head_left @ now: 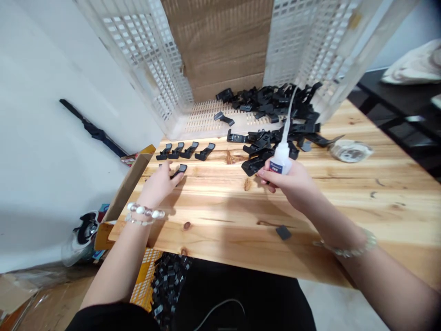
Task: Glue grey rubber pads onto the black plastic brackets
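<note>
In my right hand is a small white glue bottle with a dark blue label. Its long thin nozzle points up and away from me, over a heap of black plastic clips. My left hand is low on the left of the table, thumb and fingers around a black plastic clip with a grey pad on its end. The palm hides part of that clip and whatever lies beneath. Just beyond these fingers, several matching padded clips stand in a row.
A white plastic crate lies on its side at the back, cardboard inside, with more black clips spilling out. A tape roll sits at right. One loose grey pad lies near the wooden table's front edge. A yellow crate of small dark parts is below.
</note>
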Demonstrator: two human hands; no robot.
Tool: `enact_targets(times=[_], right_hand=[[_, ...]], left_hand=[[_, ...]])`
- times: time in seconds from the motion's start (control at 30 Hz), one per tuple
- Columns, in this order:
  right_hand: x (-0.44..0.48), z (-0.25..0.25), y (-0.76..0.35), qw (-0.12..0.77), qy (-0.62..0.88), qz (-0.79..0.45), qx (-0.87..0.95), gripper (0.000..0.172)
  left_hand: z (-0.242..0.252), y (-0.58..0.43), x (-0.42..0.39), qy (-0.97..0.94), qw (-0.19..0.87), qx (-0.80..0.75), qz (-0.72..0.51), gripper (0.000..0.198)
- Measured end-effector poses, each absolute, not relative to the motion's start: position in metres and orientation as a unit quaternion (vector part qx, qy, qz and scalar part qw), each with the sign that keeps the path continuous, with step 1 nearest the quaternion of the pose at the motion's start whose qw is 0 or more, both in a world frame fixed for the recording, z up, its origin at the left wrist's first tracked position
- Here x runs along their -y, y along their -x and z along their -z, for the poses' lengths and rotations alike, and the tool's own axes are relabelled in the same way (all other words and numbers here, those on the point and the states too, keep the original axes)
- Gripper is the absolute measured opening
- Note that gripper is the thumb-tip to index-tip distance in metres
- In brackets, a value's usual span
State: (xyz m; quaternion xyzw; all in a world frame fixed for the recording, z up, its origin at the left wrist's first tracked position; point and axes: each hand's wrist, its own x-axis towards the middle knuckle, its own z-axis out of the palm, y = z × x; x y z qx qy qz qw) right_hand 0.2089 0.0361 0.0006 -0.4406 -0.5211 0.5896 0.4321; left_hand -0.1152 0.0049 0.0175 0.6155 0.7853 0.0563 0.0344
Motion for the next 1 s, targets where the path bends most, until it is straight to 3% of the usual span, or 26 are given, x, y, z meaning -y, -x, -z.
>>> enact_targets(times=[0.2,0.47,0.67,0.8,1.0], right_hand=[[-0.036,-0.002,-0.209,0.440,0.438,-0.579,0.528,0.026],[-0.043,-0.007,-0.213,0.482,0.458,-0.553,0.503,0.025],[-0.066,0.010,-0.227,0.507,0.520,-0.460,0.510,0.019],[-0.082,0.028,-0.237,0.490,0.551,-0.419,0.530,0.015],[-0.086,0.040,-0.240,0.470,0.570,-0.381,0.556,0.012]], left_hand=[[-0.005,0.110,0.002,-0.597,-0.069,-0.799,0.026,0.052],[-0.016,0.076,-0.003,-0.639,-0.156,-0.754,0.005,0.045],[-0.005,-0.007,-0.009,-0.816,0.035,-0.570,-0.091,0.039],[0.011,-0.036,-0.042,-0.830,0.059,-0.527,-0.171,0.041],[0.011,-0.047,-0.060,-0.836,0.040,-0.511,-0.195,0.031]])
